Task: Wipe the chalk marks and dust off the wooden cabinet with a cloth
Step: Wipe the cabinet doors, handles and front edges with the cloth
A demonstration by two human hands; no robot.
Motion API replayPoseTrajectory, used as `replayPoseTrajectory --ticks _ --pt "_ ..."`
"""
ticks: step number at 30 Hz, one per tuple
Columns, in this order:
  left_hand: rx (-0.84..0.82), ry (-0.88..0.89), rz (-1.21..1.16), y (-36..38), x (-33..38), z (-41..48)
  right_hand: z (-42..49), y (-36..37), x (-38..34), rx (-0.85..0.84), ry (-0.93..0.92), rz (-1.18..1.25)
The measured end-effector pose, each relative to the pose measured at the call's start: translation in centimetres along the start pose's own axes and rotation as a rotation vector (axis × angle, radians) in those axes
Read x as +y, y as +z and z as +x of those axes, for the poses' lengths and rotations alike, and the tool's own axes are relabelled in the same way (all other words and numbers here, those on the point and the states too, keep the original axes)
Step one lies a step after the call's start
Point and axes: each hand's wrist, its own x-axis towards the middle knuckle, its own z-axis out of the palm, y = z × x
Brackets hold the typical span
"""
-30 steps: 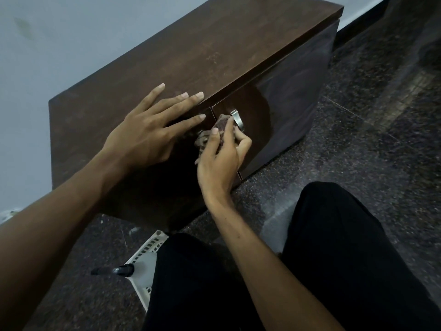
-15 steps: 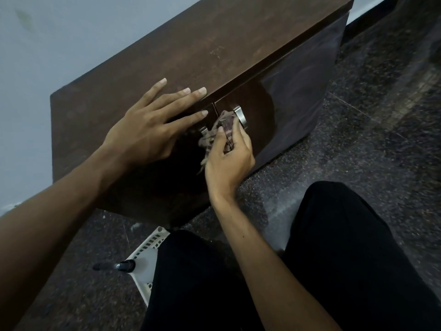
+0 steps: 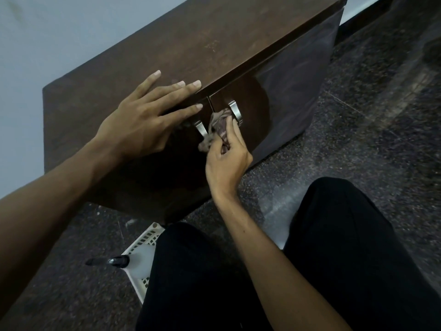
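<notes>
The right hand (image 3: 225, 161), gripping the crumpled patterned cloth (image 3: 218, 126), had slid rightward between the dark wooden cabinet's (image 3: 191, 44) handles, the open left hand (image 3: 140, 125) bracing its front edge.

Glossy wooden cabinet (image 3: 281, 96), brushed-metal handles (image 3: 235, 111), patterned cloth (image 3: 218, 126).

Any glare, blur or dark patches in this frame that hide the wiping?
Head view: dim overall; the glossy cabinet front shows soft reflections; the door below the left hand is nearly black; the cloth in the right hand is sharp; edges bend slightly from the wide angle.
</notes>
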Motion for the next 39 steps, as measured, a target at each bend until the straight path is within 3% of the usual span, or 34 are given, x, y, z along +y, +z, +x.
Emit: replayPoseTrajectory --ticks 4,8,13,18,21,25,30,34,39 --pt "-0.005 0.0 0.011 -0.1 0.1 0.0 -0.5 -1.3 3.2 -0.102 0.045 -0.104" --pt "-0.015 -0.003 0.021 -0.1 0.1 0.0 -0.2 -3.4 4.2 -0.014 0.196 -0.014" --pt "-0.018 -0.004 0.014 0.0 0.0 0.0 2.0 -3.3 0.3 0.078 -0.049 0.122" --pt "-0.023 0.003 0.002 -0.2 0.1 0.2 3.5 -2.9 0.0 -0.035 -0.319 -0.044" --pt "-0.016 -0.005 0.003 -0.2 0.1 0.2 3.3 -3.0 1.5 -0.017 -0.4 -0.134" --pt "-0.019 -0.011 -0.002 -0.4 0.2 0.3 3.7 -3.4 2.7 0.004 -0.273 -0.065" --pt "-0.028 -0.006 0.005 -0.2 0.1 0.1 4.5 -5.2 4.9 -0.189 -0.06 -0.142" --pt "-0.046 -0.004 0.003 -0.2 0.1 0.2 4.5 -4.1 3.3 -0.049 -0.086 -0.038" --pt "-0.024 -0.007 -0.028 -0.3 0.0 0.2 4.8 -3.9 2.8 0.002 -0.241 -0.04"
